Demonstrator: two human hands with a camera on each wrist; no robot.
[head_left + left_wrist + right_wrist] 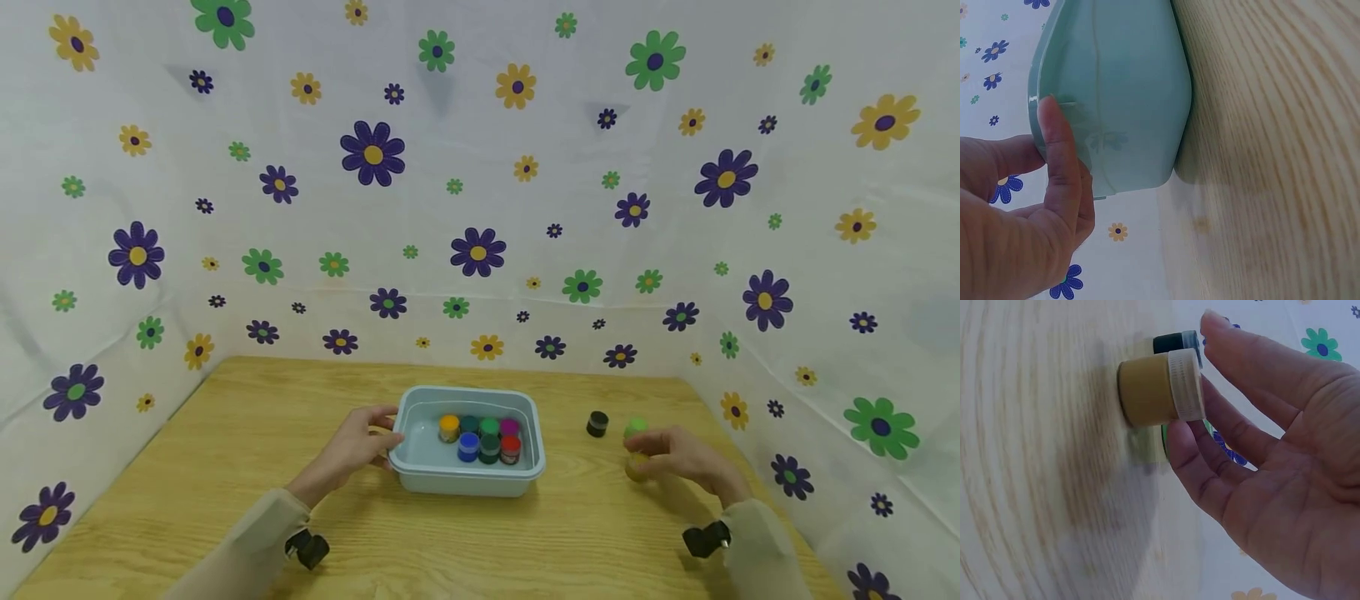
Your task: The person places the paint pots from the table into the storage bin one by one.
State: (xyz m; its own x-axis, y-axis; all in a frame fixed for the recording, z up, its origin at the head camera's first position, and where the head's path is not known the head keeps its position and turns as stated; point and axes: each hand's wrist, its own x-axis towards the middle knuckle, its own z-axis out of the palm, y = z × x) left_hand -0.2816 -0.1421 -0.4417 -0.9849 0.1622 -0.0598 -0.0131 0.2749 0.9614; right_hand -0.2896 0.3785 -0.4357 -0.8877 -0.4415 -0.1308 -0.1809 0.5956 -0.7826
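Observation:
A light blue plastic tub (420, 483) stands on the table, several small paint jars inside it, among them a yellow-orange jar (448, 428), a blue jar (468, 447) and a red jar (510, 450). My left hand (356, 442) pinches the tub's left rim between thumb and fingers. At the right, my right hand (678, 458) reaches over an ochre paint jar (1147, 390) with a whitish lid. One fingertip is at the lid's edge while the thumb stays apart from it. Behind are a light green jar (636, 427) and a black jar (597, 423).
The wooden table (465, 542) meets a white flower-printed cloth (480, 200) at the back and both sides. Each sleeve has a dark device at the wrist. The black jar stands between the tub and the right hand.

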